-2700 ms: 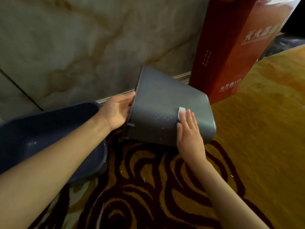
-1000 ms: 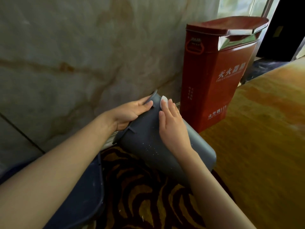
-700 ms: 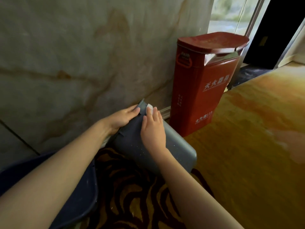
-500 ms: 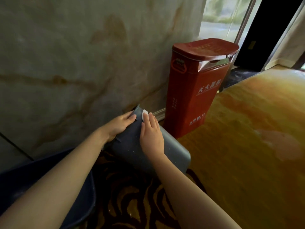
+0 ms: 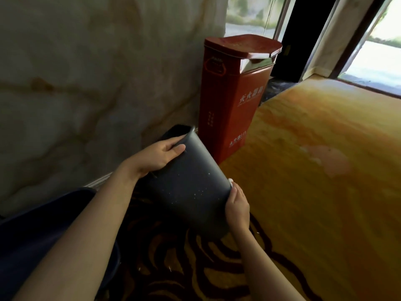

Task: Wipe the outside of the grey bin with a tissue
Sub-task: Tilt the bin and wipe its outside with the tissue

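Observation:
The grey bin (image 5: 191, 183) is tilted on its side above the patterned carpet, its open mouth turned toward the marble wall. My left hand (image 5: 158, 157) grips its rim at the upper left. My right hand (image 5: 237, 205) presses against the bin's base end at the lower right. A bit of white tissue (image 5: 230, 181) peeks out above the fingertips. Small pale specks dot the bin's side.
A tall red metal box (image 5: 230, 101) stands against the wall just beyond the bin. A dark blue tub (image 5: 32, 231) sits at the lower left under my left forearm. The marble wall (image 5: 86, 83) is close behind. Orange carpet (image 5: 314, 170) stretches to the right.
My right hand with the tissue slid from the bin's rim down its side to the base end. The bin's mouth turned more toward the wall. The view lifted.

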The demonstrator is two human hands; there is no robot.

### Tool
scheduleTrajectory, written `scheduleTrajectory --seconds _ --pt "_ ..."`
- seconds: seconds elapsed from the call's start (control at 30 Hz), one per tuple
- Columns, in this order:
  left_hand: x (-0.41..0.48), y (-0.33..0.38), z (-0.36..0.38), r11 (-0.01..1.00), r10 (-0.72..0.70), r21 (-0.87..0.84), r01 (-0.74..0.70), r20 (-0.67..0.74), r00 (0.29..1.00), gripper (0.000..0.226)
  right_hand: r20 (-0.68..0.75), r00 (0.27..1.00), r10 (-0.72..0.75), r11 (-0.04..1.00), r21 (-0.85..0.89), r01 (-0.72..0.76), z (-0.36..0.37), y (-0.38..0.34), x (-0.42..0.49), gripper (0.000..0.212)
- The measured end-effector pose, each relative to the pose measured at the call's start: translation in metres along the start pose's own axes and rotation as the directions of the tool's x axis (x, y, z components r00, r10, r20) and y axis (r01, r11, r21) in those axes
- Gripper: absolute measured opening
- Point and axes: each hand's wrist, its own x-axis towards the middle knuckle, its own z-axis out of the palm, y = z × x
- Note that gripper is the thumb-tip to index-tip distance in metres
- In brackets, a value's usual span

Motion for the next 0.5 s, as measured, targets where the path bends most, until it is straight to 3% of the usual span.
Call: scheduleTrajectory --seconds 0.2,0.27,0.4,0.5 --pt "-0.024 0.005 0.008 0.999 0.05 0.003 -0.05 0.047 0.998 0.033 -0.031 0.982 0.184 0.965 0.193 -0.175 0.001 -0.004 -0.015 0.047" --pt "-0.036 -0.008 0.005 0.998 0.068 -0.012 -0.068 0.003 0.998 0.033 -0.038 0.987 0.154 0.97 0.198 -0.144 0.006 -0.013 -0.023 0.047" --pt "-0.051 -0.026 0.002 0.993 0.077 -0.083 -0.088 -0.125 0.989 0.03 0.029 0.986 -0.164 0.979 0.131 0.159 0.021 -0.046 -0.038 0.046" --pt "-0.049 -0.026 0.012 0.986 0.082 -0.128 -0.112 -0.218 0.973 0.03 0.117 0.866 -0.486 0.873 0.105 0.476 0.037 -0.081 -0.053 0.048"
